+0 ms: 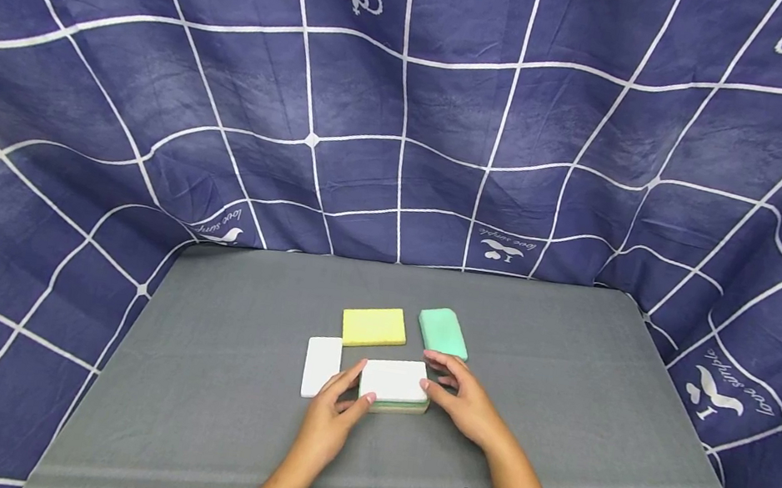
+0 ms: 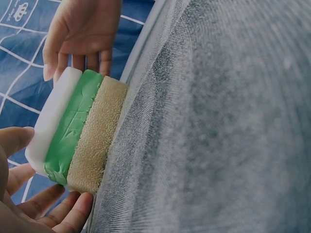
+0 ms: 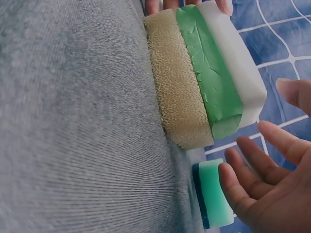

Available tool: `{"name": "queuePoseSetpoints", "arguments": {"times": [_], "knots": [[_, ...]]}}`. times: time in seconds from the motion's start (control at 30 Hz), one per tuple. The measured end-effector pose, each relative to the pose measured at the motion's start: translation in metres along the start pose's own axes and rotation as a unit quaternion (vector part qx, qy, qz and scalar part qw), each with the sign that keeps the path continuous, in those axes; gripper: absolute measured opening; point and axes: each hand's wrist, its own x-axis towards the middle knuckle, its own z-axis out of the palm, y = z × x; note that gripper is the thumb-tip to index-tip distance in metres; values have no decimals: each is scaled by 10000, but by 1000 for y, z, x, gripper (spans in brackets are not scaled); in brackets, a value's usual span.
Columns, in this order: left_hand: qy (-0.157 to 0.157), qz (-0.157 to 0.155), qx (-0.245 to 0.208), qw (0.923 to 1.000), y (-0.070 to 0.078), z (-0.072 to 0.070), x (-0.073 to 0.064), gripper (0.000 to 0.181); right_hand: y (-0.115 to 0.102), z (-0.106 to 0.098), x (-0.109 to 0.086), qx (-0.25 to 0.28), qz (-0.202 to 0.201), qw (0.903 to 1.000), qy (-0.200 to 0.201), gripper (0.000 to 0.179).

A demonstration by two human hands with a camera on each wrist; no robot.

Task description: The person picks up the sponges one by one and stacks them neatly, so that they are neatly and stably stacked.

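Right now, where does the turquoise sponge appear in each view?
Head: turquoise sponge just right of center, below mid-height, beyond the right hand.
Left wrist: not in it.
Right wrist: bottom, right of center, left of the right hand.
Shared landmark: the white, green and tan stack.

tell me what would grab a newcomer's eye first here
Probably the stack between the left hand and right hand: a white top block, a green layer and a tan sponge underneath. Next, the yellow block and mint-green block beyond it, and a second white block to its left. Behind hangs a blue cloth with white grid lines.
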Motion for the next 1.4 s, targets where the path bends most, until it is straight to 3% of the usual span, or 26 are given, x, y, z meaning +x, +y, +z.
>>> {"name": "queuePoseSetpoints", "arguments": {"times": [0.63,1.07,1.4], "knots": [[48,-26,-163,9999,-1,-1,0,56,-3,-9,15,-117,574,9921,1108,47],[-4,-64,-183,9998,-1,-2,0,57,4,-9,23,-674,808,9842,1426,51],[26,-13,-141,9999,-2,-1,1,56,12,-8,28,-864,1128,9813,1302,61]]}}
